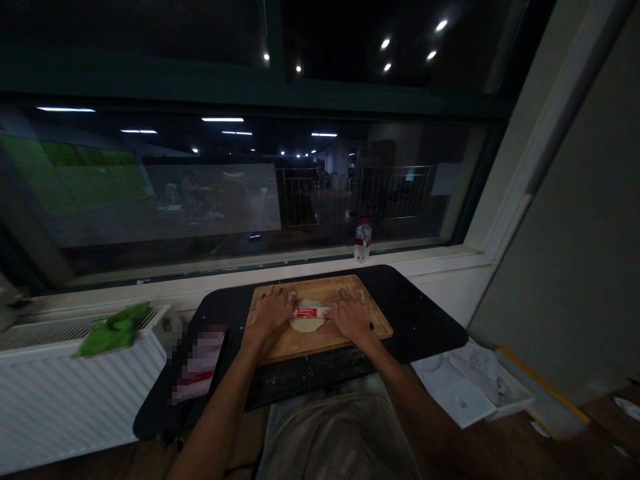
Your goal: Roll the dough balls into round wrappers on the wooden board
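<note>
A rolling pin point(307, 312) with a red printed label lies across a round, flat sheet of pale dough point(306, 325). My left hand point(274, 309) is over the pin's left end, its fingers curled forward on it. On the opposite end my right hand point(350, 312) grips in the same way. Light dusting shows on the fingers of both hands. Under the dough is a wooden cutting board point(290, 350), set on a black table point(420, 320). The pin's ends are hidden beneath my hands.
A partly blurred pinkish packet point(205, 367) lies at the table's left. Behind the table, a clear bottle point(363, 241) with a pink cap stands on the windowsill point(425, 265). A green cloth point(113, 330) drapes over the white radiator point(100, 393). An open white box point(480, 383) sits low at right.
</note>
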Available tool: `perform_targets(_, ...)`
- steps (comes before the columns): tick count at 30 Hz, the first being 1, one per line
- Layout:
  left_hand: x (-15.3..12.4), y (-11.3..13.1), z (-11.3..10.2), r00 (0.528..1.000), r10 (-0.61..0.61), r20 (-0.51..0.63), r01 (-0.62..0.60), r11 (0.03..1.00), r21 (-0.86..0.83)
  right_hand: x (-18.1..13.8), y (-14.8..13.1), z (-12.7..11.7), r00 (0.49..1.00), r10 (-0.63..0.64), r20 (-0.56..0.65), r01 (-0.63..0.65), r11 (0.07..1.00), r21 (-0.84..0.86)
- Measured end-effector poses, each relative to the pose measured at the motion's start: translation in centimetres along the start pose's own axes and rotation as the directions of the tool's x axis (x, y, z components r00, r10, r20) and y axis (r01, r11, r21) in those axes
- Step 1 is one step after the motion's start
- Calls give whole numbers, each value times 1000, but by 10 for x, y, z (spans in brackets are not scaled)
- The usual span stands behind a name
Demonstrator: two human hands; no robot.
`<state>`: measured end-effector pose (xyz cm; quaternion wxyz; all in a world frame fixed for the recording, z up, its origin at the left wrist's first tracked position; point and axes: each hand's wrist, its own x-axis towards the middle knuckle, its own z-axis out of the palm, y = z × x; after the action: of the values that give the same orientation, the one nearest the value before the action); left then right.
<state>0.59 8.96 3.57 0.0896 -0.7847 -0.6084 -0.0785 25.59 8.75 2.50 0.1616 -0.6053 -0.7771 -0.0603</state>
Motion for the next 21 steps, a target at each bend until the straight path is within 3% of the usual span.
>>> perform_targets(7, -4, 8, -6, 999, 23, -31, -22, 999, 49, 46, 10, 4, 982, -27, 186, 20, 999, 35)
perform_targets(13, -2, 14, -9, 999, -53, 14, 52, 998, 34, 79, 14, 0, 948, -97, 303, 78, 994, 72)
perform_targets(17, 0, 14, -9, 994, -97, 48, 96, 995, 24, 85, 15, 0, 940, -119, 321, 101, 992, 73)
perform_targets(21, 4, 7, -5, 995, -79, 65, 80, 997, 0, 71, 16, 0, 962, -120, 246, 111, 992, 54)
